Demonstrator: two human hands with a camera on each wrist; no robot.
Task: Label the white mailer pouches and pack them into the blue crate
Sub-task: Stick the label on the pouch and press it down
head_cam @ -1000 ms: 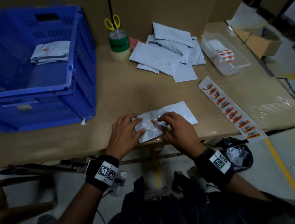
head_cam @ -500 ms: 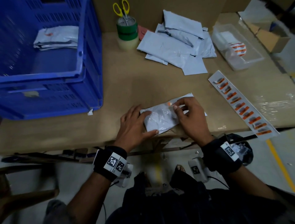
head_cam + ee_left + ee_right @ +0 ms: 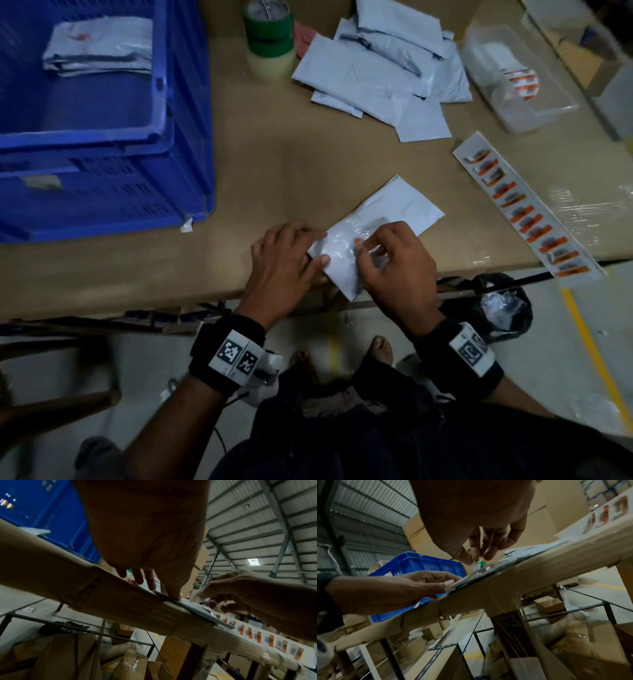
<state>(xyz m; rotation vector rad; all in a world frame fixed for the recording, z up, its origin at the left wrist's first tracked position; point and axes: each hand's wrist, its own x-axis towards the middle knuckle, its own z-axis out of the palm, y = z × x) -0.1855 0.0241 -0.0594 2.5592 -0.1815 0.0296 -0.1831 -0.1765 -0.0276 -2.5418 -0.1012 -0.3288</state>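
Observation:
A white mailer pouch lies slanted at the table's near edge, also seen edge-on in the right wrist view. My left hand presses its left end flat with straight fingers and the thumb. My right hand hovers over the pouch's middle and pinches a small orange-and-white label between thumb and fingertips. The blue crate stands at the left with a few labelled pouches inside.
A pile of unlabelled pouches lies at the back. A strip of orange labels runs along the right, with a clear plastic tray behind it. Stacked tape rolls stand beside the crate.
My right hand has come back from the pouch's far edge to its middle and now pinches the label. My left hand stays pressed on the left end.

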